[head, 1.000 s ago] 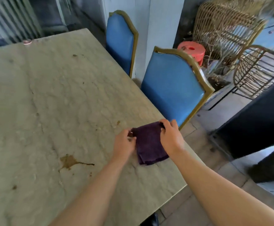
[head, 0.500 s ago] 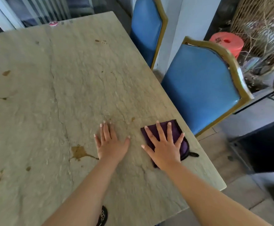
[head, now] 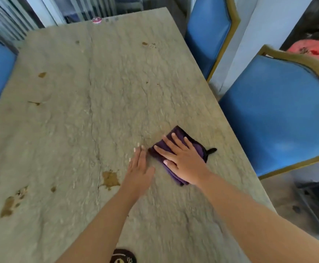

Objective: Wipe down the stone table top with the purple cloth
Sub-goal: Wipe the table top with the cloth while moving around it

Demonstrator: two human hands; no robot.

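Purple cloth [head: 181, 149]: folded, lying near the stone surface [head: 98, 101] right edge, now shifted slightly inward. Right hand [head: 183, 160] pressing it, fingers spread; left hand [head: 138, 172] flat alongside, apparently bracing. Wiping beginning; brown stain [head: 110, 180] remaining.

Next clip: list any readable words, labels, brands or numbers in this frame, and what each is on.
No text can be read anywhere in this frame.
The small pink round object at the far edge of the stone table has markings too small and blurred to read.
The dark item at the bottom edge shows a pale pattern, blurred, not legible as text.
The purple cloth shows no label.
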